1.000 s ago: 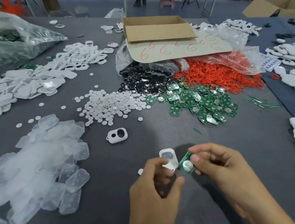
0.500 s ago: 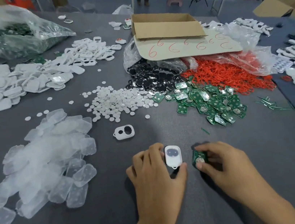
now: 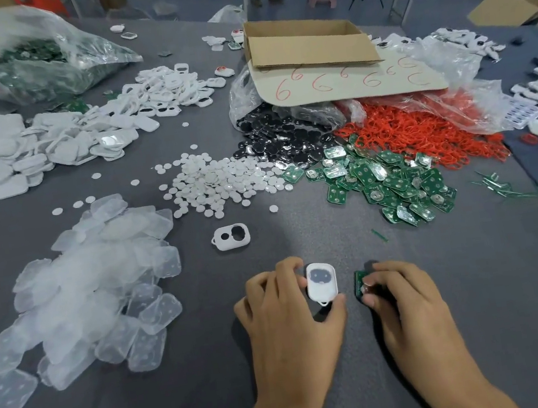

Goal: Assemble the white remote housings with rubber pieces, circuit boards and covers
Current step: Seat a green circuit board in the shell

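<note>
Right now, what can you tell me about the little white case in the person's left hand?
The white case is a small rounded rectangle of plastic with a loop at its near end. Its upward face shows two greyish round patches. It sits level, close to the grey table; whether it touches is unclear. The left hand pinches its left edge and near right corner.

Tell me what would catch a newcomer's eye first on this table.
A bright heap of red rings sits far right, with green circuit boards spilled just in front of it. At the near edge, the left hand grips a white housing and the right hand pinches a single board beside it.
</note>
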The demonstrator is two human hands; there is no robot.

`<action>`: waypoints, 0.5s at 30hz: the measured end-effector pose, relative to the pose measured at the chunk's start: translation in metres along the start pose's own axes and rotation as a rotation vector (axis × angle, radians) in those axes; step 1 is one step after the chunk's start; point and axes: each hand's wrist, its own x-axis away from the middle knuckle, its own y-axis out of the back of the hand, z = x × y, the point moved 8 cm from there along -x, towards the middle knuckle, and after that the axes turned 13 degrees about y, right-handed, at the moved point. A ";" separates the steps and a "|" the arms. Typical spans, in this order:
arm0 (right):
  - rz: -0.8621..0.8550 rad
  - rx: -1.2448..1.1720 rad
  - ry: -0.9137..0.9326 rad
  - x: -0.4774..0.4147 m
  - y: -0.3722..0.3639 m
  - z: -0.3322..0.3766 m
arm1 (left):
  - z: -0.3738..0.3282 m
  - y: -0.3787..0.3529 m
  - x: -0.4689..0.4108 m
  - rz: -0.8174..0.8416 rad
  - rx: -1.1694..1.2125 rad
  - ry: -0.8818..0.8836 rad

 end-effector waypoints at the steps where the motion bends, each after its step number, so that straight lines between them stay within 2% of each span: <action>1: -0.006 -0.020 -0.007 -0.001 0.000 0.001 | 0.000 0.000 0.000 -0.001 0.002 0.000; 4: -0.019 -0.117 0.010 -0.009 -0.002 0.010 | -0.001 -0.001 0.000 0.003 0.006 -0.002; 8: 0.081 -0.224 0.040 -0.026 -0.016 0.022 | 0.001 -0.002 0.000 0.009 0.020 0.012; 15: 0.217 -0.226 0.060 -0.036 -0.030 0.023 | 0.001 -0.002 -0.002 0.011 0.039 0.008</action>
